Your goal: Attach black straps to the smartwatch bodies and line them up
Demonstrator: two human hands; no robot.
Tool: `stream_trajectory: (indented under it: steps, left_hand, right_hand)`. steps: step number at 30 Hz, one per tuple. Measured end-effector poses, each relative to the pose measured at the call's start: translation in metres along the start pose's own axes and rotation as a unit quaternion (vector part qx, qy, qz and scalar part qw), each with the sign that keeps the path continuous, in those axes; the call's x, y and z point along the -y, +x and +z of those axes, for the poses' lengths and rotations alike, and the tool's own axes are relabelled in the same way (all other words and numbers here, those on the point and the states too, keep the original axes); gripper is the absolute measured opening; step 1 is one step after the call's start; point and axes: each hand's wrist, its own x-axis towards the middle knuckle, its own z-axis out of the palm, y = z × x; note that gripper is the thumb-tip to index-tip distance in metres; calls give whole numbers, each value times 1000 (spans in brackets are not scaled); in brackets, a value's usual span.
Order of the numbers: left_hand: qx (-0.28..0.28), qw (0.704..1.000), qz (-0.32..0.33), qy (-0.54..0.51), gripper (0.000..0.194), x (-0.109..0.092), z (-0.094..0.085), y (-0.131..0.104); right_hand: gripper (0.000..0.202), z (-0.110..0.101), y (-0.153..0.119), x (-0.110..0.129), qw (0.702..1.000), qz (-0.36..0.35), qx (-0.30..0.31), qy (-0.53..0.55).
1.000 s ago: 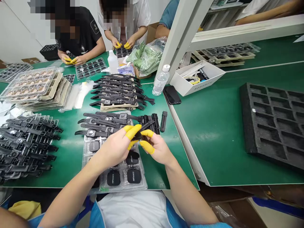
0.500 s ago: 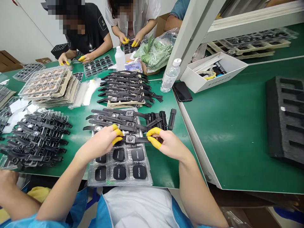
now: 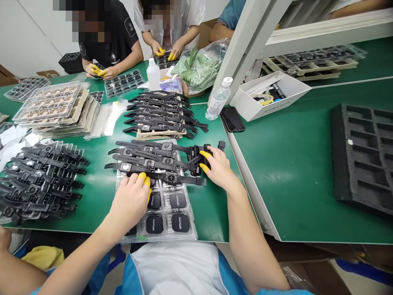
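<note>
A clear plastic tray [image 3: 192, 229] lies before me on the green table, with square black watch faces [image 3: 154, 224] in its lower compartments. Several watches with black straps lie across its upper part, the nearest watch [image 3: 171, 178] stretching to the right. My left hand [image 3: 133, 196], with yellow finger covers, is bent over the tray's left side below that watch; what its fingertips hold, if anything, is hidden. My right hand [image 3: 216, 166] reaches into the pile of loose black straps [image 3: 195, 157] right of the tray, thumb and index finger apart, other fingertips partly hidden among the straps.
More strapped watches are heaped at the left [image 3: 39, 180] and behind the tray [image 3: 159, 112]. Stacked trays [image 3: 49, 106], a water bottle [image 3: 218, 98], a phone [image 3: 232, 119], a white box [image 3: 270, 94] and black foam [image 3: 365, 155] stand around. Two people work opposite.
The watch held between both my hands now lies across the tray. My left hand has moved down and left, off the watch. My right hand has let go and moved up-right to the loose straps.
</note>
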Motion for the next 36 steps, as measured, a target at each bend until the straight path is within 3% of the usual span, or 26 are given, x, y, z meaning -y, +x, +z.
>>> stream_trajectory:
  steps: [4, 8, 13, 17, 21, 25, 28, 31, 33, 36]
  left_hand:
    - [47, 999, -8, 2, 16, -3, -3, 4]
    - [52, 999, -5, -5, 15, 0, -5, 11]
    - [28, 999, 15, -1, 14, 4, -5, 13]
    - [7, 1000, 9, 2, 11, 7, 2, 12]
    - [3, 1000, 12, -20, 16, 16, -1, 12]
    - [-65, 977, -1, -202, 9, 29, -24, 13]
    - [-118, 905, -50, -405, 18, 25, -37, 25]
    - [-112, 823, -66, -553, 20, 4, -28, 47]
    - [-102, 810, -46, -576, 25, -10, -11, 61]
    - [-117, 840, 54, -528, 35, -20, 14, 72]
  right_hand:
    - [45, 6, 2, -5, 1000, -2, 14, -9]
    - [51, 11, 6, -9, 999, -20, 17, -18]
    - [36, 8, 10, -8, 998, -43, -28, 23]
    - [19, -10, 8, -3, 983, -99, -82, 129]
    - [12, -33, 0, 11, 931, -103, -164, 310]
    - [19, -46, -12, 39, 826, -73, -235, 507]
    - [25, -46, -24, 67, 759, -62, -140, 633]
    - [27, -37, -36, 95, 704, -36, 21, 709]
    - [29, -28, -42, 107, 682, -16, 117, 722]
    - [32, -17, -47, 115, 668, -1, 199, 717]
